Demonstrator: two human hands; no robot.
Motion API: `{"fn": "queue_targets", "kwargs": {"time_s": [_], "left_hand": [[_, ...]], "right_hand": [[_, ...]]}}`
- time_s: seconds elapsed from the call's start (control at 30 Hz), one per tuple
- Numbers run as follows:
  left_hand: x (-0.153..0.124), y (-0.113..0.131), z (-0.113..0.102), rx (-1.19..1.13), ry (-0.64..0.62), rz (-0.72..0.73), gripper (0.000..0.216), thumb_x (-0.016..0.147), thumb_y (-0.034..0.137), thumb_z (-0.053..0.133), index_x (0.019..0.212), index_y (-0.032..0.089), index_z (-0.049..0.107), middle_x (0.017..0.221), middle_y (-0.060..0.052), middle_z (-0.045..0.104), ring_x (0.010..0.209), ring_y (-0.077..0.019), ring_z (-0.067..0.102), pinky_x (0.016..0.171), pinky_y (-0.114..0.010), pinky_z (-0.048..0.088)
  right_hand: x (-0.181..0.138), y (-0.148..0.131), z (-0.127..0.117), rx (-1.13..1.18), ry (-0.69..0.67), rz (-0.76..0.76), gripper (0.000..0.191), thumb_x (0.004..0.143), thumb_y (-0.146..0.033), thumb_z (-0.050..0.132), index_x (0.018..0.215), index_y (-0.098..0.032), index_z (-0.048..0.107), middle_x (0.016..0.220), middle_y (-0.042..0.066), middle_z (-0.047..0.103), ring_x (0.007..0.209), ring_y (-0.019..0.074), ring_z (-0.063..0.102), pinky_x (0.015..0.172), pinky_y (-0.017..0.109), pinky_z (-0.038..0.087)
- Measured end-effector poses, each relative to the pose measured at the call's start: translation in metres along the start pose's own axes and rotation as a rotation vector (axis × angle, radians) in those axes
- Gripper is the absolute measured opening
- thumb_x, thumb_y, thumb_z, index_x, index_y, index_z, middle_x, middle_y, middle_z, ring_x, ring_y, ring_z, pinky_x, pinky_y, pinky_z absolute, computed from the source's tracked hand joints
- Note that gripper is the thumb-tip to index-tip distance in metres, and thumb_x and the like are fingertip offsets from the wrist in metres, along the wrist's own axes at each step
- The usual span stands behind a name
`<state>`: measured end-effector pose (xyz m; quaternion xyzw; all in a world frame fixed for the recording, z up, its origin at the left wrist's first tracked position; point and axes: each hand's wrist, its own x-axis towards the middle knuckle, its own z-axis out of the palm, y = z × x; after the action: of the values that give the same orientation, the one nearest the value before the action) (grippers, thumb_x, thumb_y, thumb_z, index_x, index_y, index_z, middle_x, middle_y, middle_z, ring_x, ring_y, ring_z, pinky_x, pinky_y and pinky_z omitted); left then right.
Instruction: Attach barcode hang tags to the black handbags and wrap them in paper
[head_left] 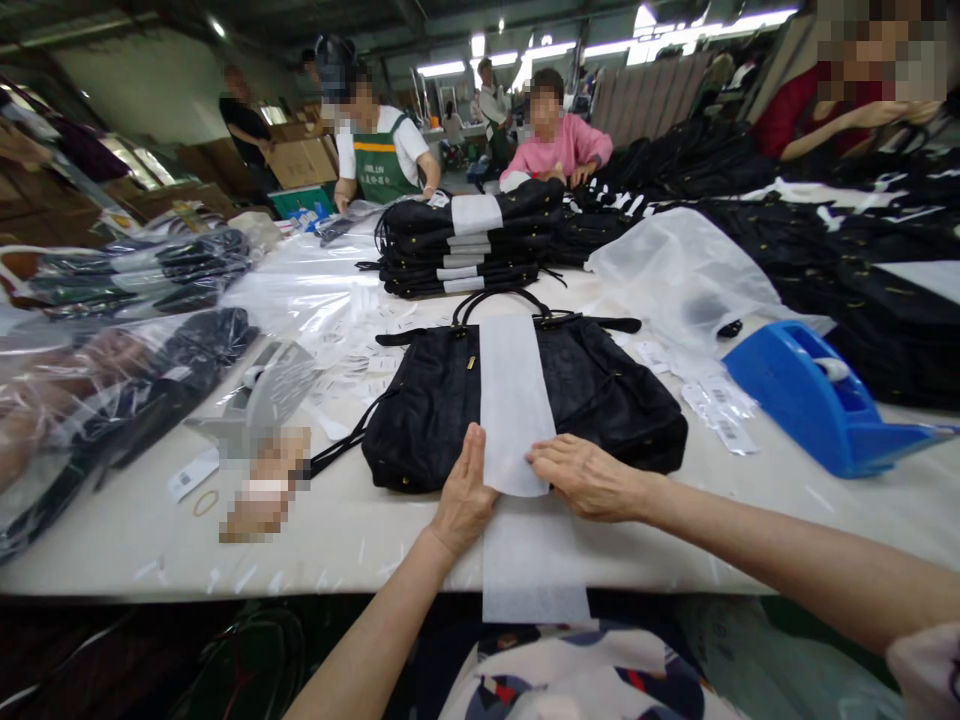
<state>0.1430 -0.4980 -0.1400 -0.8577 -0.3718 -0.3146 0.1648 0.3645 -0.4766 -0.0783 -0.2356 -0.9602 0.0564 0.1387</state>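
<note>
A black handbag (427, 400) lies on the table in front of me, its handles pointing away. Down its middle runs a white paper-like strip (514, 370). Another white length (532, 570) comes out from beneath the bag and hangs over the table's near edge. My left hand (466, 495) rests against the strip's left edge at the bag's near side, fingers stretched out. On the right edge, my right hand (589, 478) has its fingers bent and pressed together on the strip near its loose end; the thumb is mostly hidden.
A blue tape dispenser (817, 400) stands right, a grey one (259, 390) left. Behind the bag are stacked black bags (465, 240) with white bands. Plastic-wrapped bags (127, 380) lie left, paper tags (716, 405) right. Co-workers stand across the table (322, 560).
</note>
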Motion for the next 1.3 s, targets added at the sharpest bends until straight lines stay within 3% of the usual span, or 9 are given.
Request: {"fn": "queue_targets", "kwargs": {"time_s": [0.1, 0.23, 0.43, 0.67, 0.73, 0.83, 0.97, 1.17, 1.3], "left_hand": [[0.001, 0.000, -0.001, -0.005, -0.040, 0.041, 0.047, 0.074, 0.003, 0.049, 0.120, 0.013, 0.046, 0.147, -0.014, 0.004, 0.132, -0.0358, 0.014, 0.101, -0.046, 0.037], [0.002, -0.002, -0.003, -0.032, -0.102, 0.073, 0.019, 0.079, 0.007, 0.046, 0.092, 0.012, 0.060, 0.140, -0.012, 0.028, 0.132, -0.0300, 0.019, 0.103, -0.041, 0.037], [0.000, -0.005, -0.001, -0.035, -0.099, 0.138, 0.018, 0.083, 0.012, 0.044, 0.074, 0.013, 0.059, 0.125, -0.010, 0.045, 0.127, -0.0276, 0.030, 0.095, -0.042, 0.045], [0.003, -0.006, -0.007, 0.008, -0.170, 0.166, 0.018, 0.087, 0.015, 0.040, 0.087, 0.016, 0.058, 0.102, -0.009, 0.055, 0.101, -0.0178, 0.053, 0.088, -0.037, 0.047], [0.005, -0.006, -0.008, 0.008, -0.161, 0.167, 0.017, 0.087, 0.016, 0.041, 0.089, 0.016, 0.057, 0.100, -0.008, 0.055, 0.097, -0.0171, 0.054, 0.086, -0.036, 0.047], [0.007, -0.007, -0.009, 0.008, -0.146, 0.184, 0.014, 0.086, 0.016, 0.043, 0.090, 0.016, 0.057, 0.102, -0.010, 0.055, 0.095, -0.0176, 0.054, 0.083, -0.036, 0.047], [0.009, -0.009, -0.012, 0.005, -0.172, 0.228, 0.015, 0.085, 0.016, 0.044, 0.093, 0.014, 0.057, 0.110, -0.011, 0.055, 0.099, -0.0203, 0.052, 0.085, -0.036, 0.045], [0.014, -0.008, -0.014, 0.028, -0.204, 0.204, 0.026, 0.087, 0.018, 0.041, 0.109, 0.016, 0.055, 0.109, -0.010, 0.057, 0.098, -0.0197, 0.051, 0.081, -0.033, 0.045], [0.016, -0.005, -0.011, 0.060, -0.204, 0.173, 0.024, 0.086, 0.022, 0.044, 0.107, 0.021, 0.056, 0.106, -0.008, 0.058, 0.094, -0.0197, 0.052, 0.077, -0.032, 0.045]], "right_hand": [[-0.002, -0.001, 0.006, 0.003, -0.021, 0.072, 0.022, 0.077, -0.008, 0.041, 0.094, -0.013, 0.054, 0.096, 0.012, 0.060, 0.095, 0.0197, 0.054, 0.082, 0.035, 0.039], [0.000, -0.003, 0.006, -0.013, -0.005, 0.194, 0.019, 0.080, -0.012, 0.041, 0.095, -0.013, 0.053, 0.097, 0.013, 0.060, 0.099, 0.0215, 0.053, 0.089, 0.039, 0.036], [-0.001, -0.009, 0.014, -0.069, 0.116, 0.270, 0.019, 0.080, -0.014, 0.045, 0.095, -0.015, 0.056, 0.103, 0.012, 0.062, 0.105, 0.0236, 0.051, 0.097, 0.046, 0.029], [-0.042, -0.026, 0.028, -0.039, 0.296, 0.240, 0.033, 0.082, -0.011, 0.040, 0.108, -0.022, 0.056, 0.121, 0.009, 0.055, 0.120, 0.0225, 0.042, 0.101, 0.048, 0.027], [-0.059, -0.038, 0.031, 0.016, 0.237, 0.201, 0.041, 0.079, -0.012, 0.042, 0.117, -0.021, 0.051, 0.126, 0.010, 0.051, 0.123, 0.0231, 0.038, 0.102, 0.049, 0.026], [-0.075, -0.054, 0.031, 0.123, 0.025, 0.143, 0.054, 0.074, -0.017, 0.046, 0.128, -0.017, 0.042, 0.133, 0.013, 0.043, 0.127, 0.0248, 0.032, 0.103, 0.051, 0.023], [-0.070, -0.061, 0.031, 0.177, -0.154, 0.081, 0.067, 0.070, -0.023, 0.050, 0.134, -0.014, 0.033, 0.139, 0.016, 0.033, 0.130, 0.0278, 0.024, 0.105, 0.055, 0.015], [-0.045, -0.053, 0.048, 0.176, -0.017, 0.126, 0.047, 0.083, -0.027, 0.044, 0.129, -0.016, 0.043, 0.130, 0.015, 0.046, 0.123, 0.0243, 0.037, 0.103, 0.048, 0.027], [-0.039, -0.057, 0.055, 0.280, 0.050, 0.038, 0.038, 0.087, -0.028, 0.041, 0.121, -0.014, 0.050, 0.124, 0.014, 0.053, 0.120, 0.0215, 0.042, 0.103, 0.044, 0.030]]}}
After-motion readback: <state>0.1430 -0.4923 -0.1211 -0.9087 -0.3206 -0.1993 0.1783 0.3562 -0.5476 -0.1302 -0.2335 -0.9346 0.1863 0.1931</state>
